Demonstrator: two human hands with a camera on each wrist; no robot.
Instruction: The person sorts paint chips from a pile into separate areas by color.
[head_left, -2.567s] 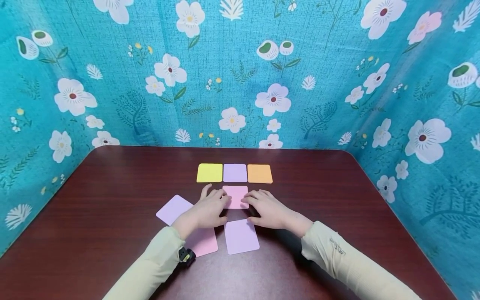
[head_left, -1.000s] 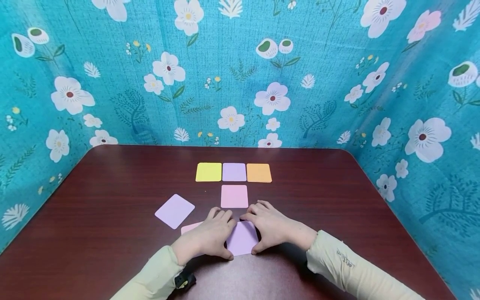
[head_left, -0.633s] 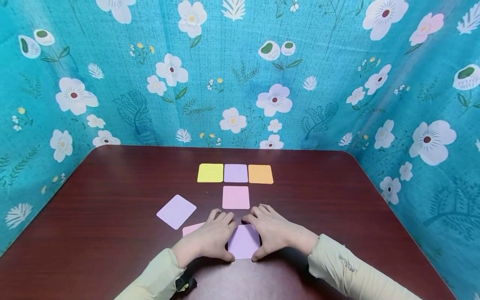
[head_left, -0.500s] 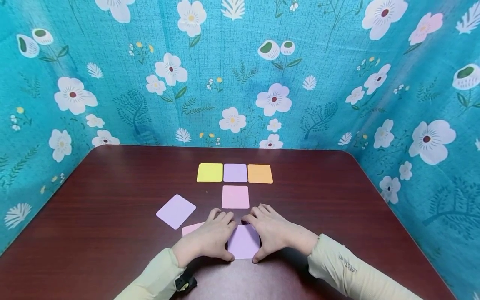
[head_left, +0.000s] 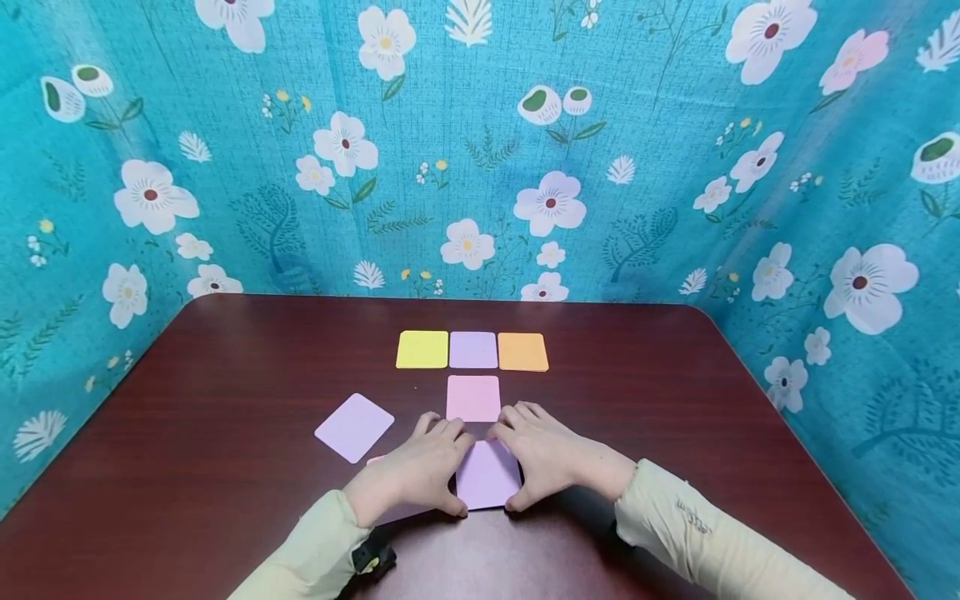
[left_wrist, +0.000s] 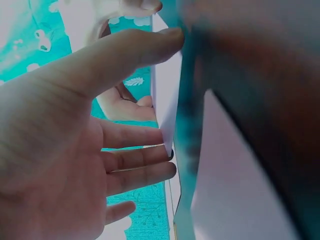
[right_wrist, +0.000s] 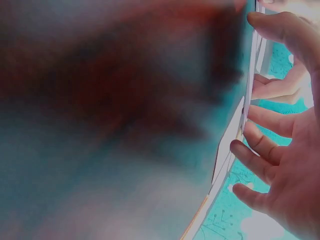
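Observation:
Both hands hold a square lavender card (head_left: 487, 477) by its opposite side edges in the head view. The left hand (head_left: 420, 468) has its thumb at the near left corner and fingertips at the far left one. The right hand (head_left: 553, 454) grips the right side the same way. A dark line under the near edge shows the card slightly raised off the table. In the left wrist view the lavender card (left_wrist: 167, 92) spans from thumb to fingertips. A pink card (head_left: 405, 510) lies partly hidden under the left hand. Ahead lies another pink card (head_left: 473, 398).
A yellow card (head_left: 422, 349), a second lavender card (head_left: 473, 350) and an orange card (head_left: 523, 352) form a row on the dark red table (head_left: 247, 375). A turned lavender card (head_left: 354, 427) lies at left. A floral curtain (head_left: 420, 167) surrounds the table's back and sides.
Both hands have left the middle pink card and come nearer, taking hold of the near lavender card. That card has been turned straighter and its near edge has just risen.

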